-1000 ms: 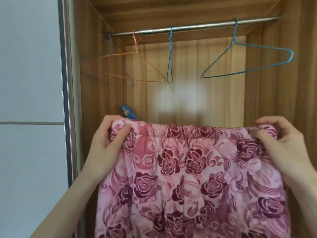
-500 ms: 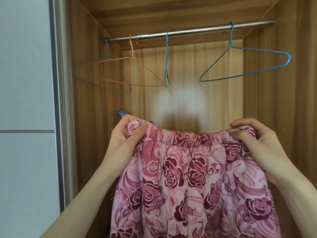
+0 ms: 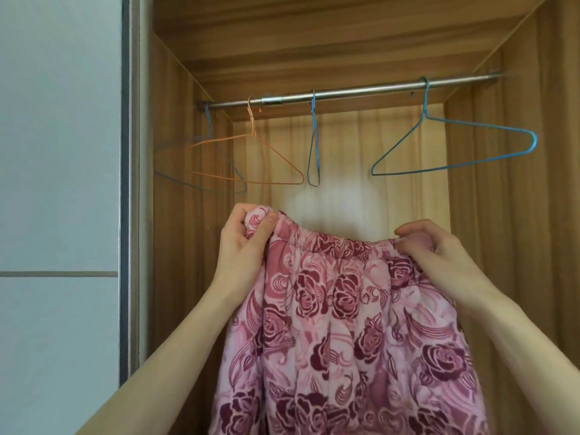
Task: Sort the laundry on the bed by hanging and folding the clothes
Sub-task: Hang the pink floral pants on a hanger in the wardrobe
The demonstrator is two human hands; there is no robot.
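Both hands hold a pink rose-print garment (image 3: 354,334) by its gathered elastic waistband, below the rail (image 3: 345,93) of an open wooden wardrobe (image 3: 314,42). The left hand (image 3: 243,246) is closed in a fist around one end of the waistband, thumb pressed on the fabric. The right hand (image 3: 436,249) pinches the other end between thumb and curled fingers. The garment hangs straight down from the waistband and leaves the bottom of the view; its lower hem is not visible.

Four wire hangers hang from the rail, all bare. The large blue hanger (image 3: 455,149) sits toward the right end of the rail, turned nearly broadside. The narrow blue hanger (image 3: 314,146) hangs near the middle of the rail, edge-on. The orange hanger (image 3: 251,161) and another blue hanger (image 3: 210,158) hang toward the left end of the rail, overlapping.

The step in hand appears to be placing the garment on a hanger. Recommended procedure:

1. Keep the waistband level and lightly taut so the fabric does not bunch.
2. Transfer the full waistband to one hand before releasing the other; the cloth looks soft and likely to slip.
3. Select the large blue hanger; it is well apart from the others and easiest to lift off the rail.
4. Fold the garment evenly over the hanger's bottom wire, since thin wire offers little grip.
5. Return the hook to the rail, clear of the overlapping pair.
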